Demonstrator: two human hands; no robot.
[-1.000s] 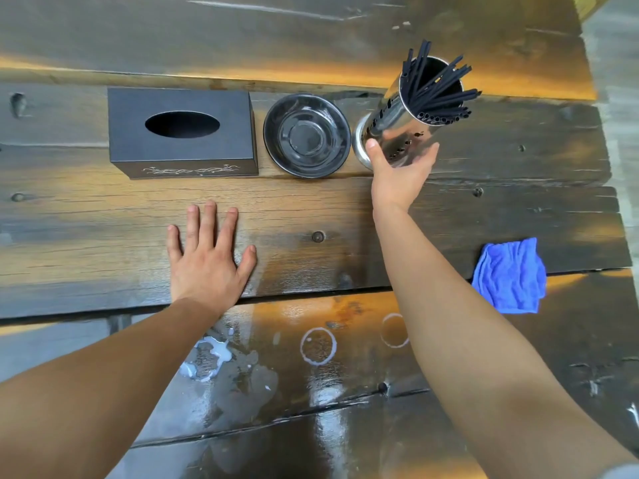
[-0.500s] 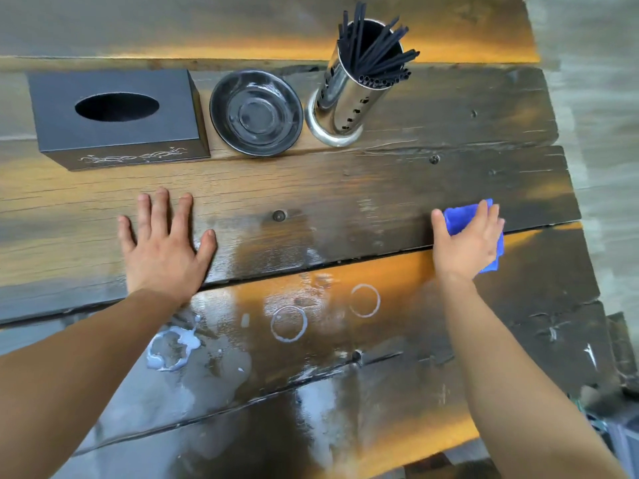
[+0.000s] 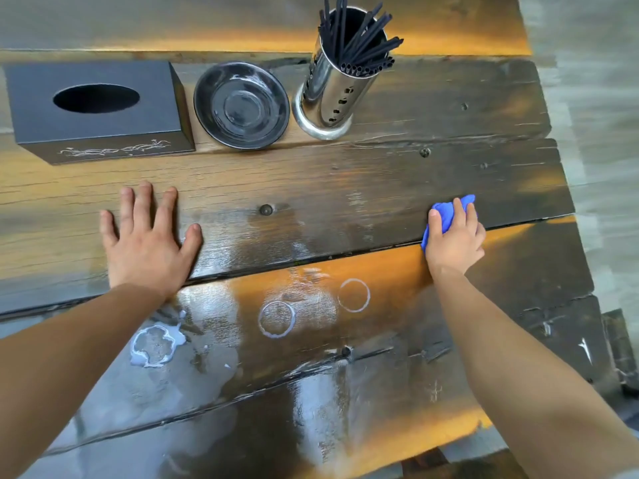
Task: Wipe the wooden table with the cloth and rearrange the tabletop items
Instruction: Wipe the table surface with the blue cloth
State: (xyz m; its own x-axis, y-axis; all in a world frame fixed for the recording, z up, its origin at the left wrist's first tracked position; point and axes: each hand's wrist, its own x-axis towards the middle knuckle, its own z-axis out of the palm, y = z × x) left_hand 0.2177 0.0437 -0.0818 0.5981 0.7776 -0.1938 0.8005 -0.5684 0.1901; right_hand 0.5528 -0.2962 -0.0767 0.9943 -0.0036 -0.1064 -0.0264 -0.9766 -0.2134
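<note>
My right hand (image 3: 454, 238) is closed around a bunched blue cloth (image 3: 446, 212) on the right side of the dark wooden table (image 3: 345, 188). My left hand (image 3: 148, 236) lies flat on the planks, fingers spread, holding nothing. Along the far side stand a black tissue box (image 3: 96, 112), a black saucer (image 3: 241, 105) and a steel holder full of black straws (image 3: 332, 88), in a row from left to right. White ring stains (image 3: 276, 319) and a milky spill (image 3: 155, 345) mark the wet near plank between my arms.
The table's right edge (image 3: 567, 188) drops to a grey floor. Gaps run between the planks. Bolt heads (image 3: 265, 209) sit flush in the wood. A dark bench part (image 3: 619, 350) shows at the lower right.
My right hand left the straw holder, came down to the blue cloth and closed on it, bunching it. The left hand stayed flat. The view shifted right and closer.
</note>
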